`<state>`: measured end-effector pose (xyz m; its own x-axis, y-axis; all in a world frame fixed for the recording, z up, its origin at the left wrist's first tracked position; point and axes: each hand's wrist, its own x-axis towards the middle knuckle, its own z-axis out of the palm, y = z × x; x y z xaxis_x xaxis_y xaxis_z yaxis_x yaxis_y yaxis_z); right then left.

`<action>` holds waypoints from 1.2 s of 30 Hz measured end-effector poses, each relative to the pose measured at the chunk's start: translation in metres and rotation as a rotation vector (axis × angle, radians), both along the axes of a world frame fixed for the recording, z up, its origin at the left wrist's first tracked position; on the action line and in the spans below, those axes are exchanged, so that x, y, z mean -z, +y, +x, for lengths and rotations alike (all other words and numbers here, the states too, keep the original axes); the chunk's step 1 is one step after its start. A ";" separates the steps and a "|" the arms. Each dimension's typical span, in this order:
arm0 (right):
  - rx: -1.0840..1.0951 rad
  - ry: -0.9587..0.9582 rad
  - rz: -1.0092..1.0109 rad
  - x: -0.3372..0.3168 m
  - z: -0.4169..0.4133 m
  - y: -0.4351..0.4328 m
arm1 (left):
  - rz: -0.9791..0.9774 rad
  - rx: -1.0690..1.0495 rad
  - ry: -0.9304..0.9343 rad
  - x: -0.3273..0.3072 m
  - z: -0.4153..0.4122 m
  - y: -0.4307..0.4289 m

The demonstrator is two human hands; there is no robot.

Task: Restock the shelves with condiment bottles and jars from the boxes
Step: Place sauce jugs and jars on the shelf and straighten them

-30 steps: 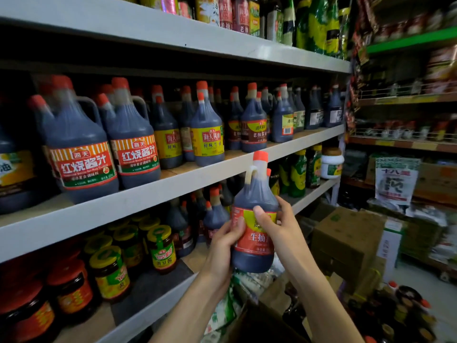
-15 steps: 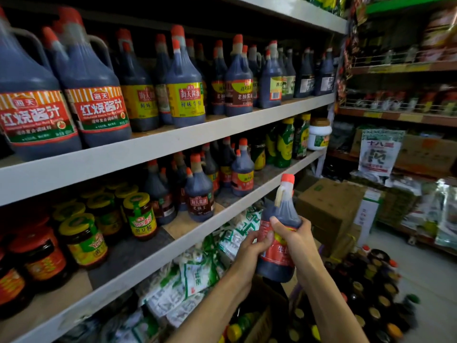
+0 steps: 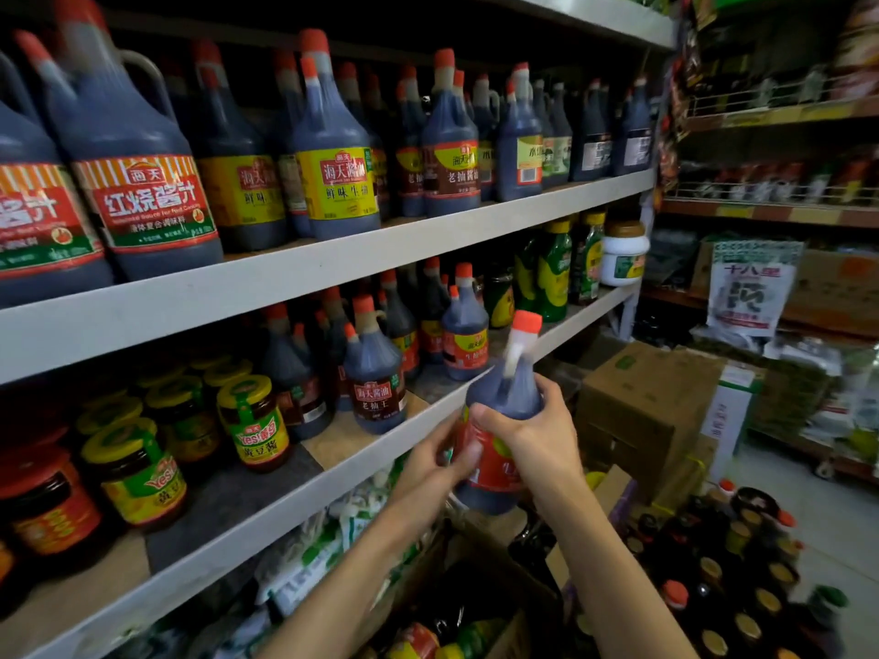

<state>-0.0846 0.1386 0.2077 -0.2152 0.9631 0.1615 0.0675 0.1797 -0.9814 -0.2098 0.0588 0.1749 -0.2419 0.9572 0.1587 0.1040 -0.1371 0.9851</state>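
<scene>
I hold a dark soy sauce bottle point(image 3: 499, 420) with an orange cap and a red label in front of the lower shelf point(image 3: 266, 520). My left hand point(image 3: 435, 466) grips its lower left side, and my right hand point(image 3: 532, 432) wraps around its shoulder and label. The bottle leans slightly to the right, just off the shelf's front edge. On that shelf behind it stand similar small soy sauce bottles point(image 3: 373, 378), with a bare patch of shelf board in front of them. An open cardboard box point(image 3: 480, 606) with more bottles lies below my arms.
Large soy sauce jugs point(image 3: 142, 183) fill the upper shelf. Yellow-lidded jars point(image 3: 252, 420) stand at the left of the lower shelf. Closed cardboard boxes point(image 3: 651, 411) sit on the floor to the right, and several dark bottles point(image 3: 742, 563) are grouped at bottom right.
Both hands have lowered the bottle from the middle shelf's height to the lower shelf's front edge, and my view has tilted down.
</scene>
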 end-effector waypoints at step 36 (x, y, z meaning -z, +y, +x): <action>0.076 -0.122 0.142 0.172 -0.009 0.037 | -0.069 -0.985 0.542 -0.027 -0.112 0.080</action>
<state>-0.0936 0.1753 0.0359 -0.1691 0.9467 0.2742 0.2033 0.3057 -0.9302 -0.3218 0.1393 0.2024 -0.8121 0.3980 0.4267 0.5534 0.2937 0.7794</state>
